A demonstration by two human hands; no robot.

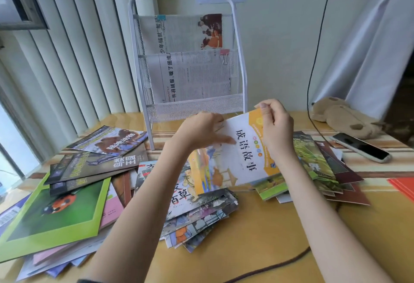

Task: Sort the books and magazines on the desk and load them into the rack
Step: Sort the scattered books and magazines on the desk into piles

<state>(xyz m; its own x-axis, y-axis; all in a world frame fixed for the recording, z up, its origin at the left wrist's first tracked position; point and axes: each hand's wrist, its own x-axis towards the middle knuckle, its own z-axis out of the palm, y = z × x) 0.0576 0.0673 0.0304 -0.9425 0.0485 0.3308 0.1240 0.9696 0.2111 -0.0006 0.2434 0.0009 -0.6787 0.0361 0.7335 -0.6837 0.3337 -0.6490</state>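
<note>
A white and orange picture book (237,155) is held tilted above the desk, just in front of the white mesh rack (197,108). My left hand (201,129) grips its left edge, thumb on the cover. My right hand (276,126) pinches its top right corner. The rack stands at the back of the desk with two clipped newspapers (190,74) in its upper pockets. Under the held book lies a fanned pile of comic books (197,213). Nature magazines (96,161) and a green ladybird book (58,208) lie at the left.
More green and maroon magazines (322,166) spread at the right. A phone (360,147) and a brown plush toy (342,117) lie at the far right. A dark cable (313,94) hangs down the wall and crosses the desk front. Vertical blinds (67,47) line the left.
</note>
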